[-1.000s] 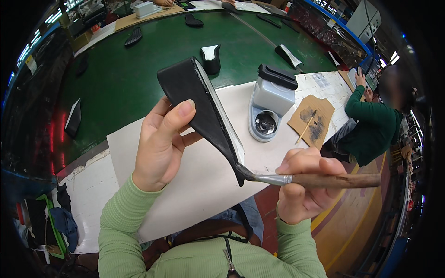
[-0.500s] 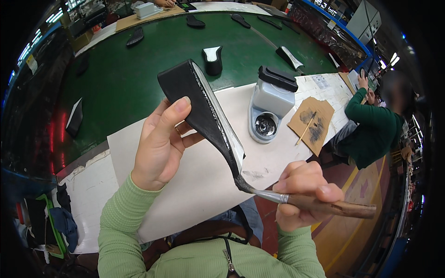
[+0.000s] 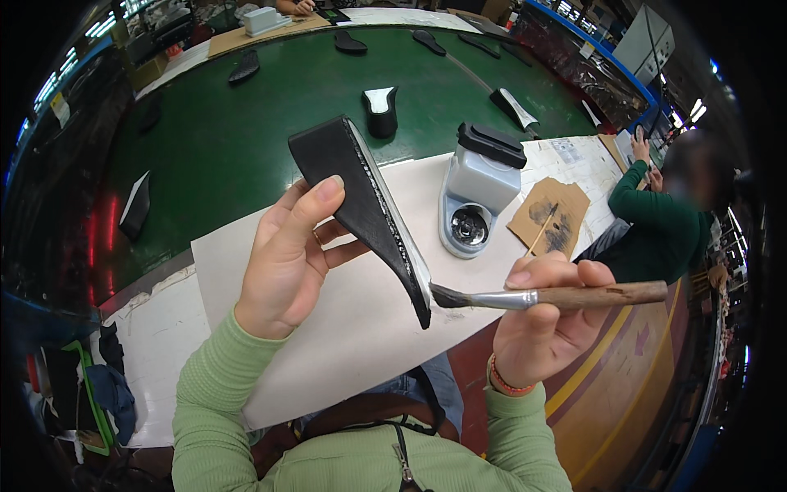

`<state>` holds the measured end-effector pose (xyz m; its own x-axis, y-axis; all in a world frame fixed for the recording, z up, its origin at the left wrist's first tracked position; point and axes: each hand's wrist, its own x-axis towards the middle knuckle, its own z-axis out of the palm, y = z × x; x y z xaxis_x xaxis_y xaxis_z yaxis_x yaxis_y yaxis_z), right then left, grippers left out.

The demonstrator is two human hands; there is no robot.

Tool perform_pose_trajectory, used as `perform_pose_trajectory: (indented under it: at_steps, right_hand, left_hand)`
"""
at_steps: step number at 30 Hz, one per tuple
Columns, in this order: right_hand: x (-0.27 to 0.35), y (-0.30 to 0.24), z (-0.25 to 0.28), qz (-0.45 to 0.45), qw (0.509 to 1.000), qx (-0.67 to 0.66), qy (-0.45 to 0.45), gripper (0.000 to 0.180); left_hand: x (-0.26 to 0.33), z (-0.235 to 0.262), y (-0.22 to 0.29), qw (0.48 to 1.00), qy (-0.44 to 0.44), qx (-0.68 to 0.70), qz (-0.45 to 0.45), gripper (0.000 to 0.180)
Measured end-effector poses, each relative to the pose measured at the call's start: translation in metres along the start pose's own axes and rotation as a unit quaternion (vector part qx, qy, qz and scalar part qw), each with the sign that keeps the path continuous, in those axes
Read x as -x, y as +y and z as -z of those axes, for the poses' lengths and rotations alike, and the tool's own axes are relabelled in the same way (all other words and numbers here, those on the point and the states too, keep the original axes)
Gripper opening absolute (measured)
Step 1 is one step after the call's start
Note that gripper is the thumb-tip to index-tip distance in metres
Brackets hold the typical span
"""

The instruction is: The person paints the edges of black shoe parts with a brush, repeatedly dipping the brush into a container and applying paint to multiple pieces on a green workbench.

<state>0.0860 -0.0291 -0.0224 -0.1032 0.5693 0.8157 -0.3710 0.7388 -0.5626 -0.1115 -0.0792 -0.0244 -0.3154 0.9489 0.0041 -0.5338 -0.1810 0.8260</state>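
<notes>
We held a black shoe sole [image 3: 361, 197] up in our left hand [image 3: 287, 258], fingers wrapped behind it and the thumb pressed on its dark face, its pale edge turned toward our right side, above the white sheet [image 3: 344, 328] covering the near edge of the desk. Our right hand [image 3: 545, 324] was closed around a wooden-handled brush [image 3: 557, 297], its dark bristles touching the sole's lower tip. Beyond, near the sheet's far right corner, stood a white glue pot [image 3: 479, 193] with a black lid, beside a stained cardboard scrap [image 3: 551, 217]. More soles lay on the green belt [image 3: 229, 139].
</notes>
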Motion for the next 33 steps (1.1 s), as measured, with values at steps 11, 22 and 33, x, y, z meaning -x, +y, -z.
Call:
perform_pose_trajectory:
  at_steps: [11,22,33]
  right_hand:
    - [0.004,0.006,-0.005,-0.031,0.999,-0.014,0.032,0.046]
    - [-0.004,0.007,-0.006,-0.108,0.983,-0.146,0.017,0.043]
    - [0.002,0.002,-0.022,0.188,0.957,0.071,-0.207,0.040]
  left_hand:
    - [0.000,-0.001,0.002,1.000,0.016,-0.017,-0.003,0.050]
    - [-0.018,0.009,-0.014,0.981,-0.080,0.169,0.057,0.047]
    - [-0.020,0.014,-0.025,0.974,-0.128,0.179,0.059,0.054]
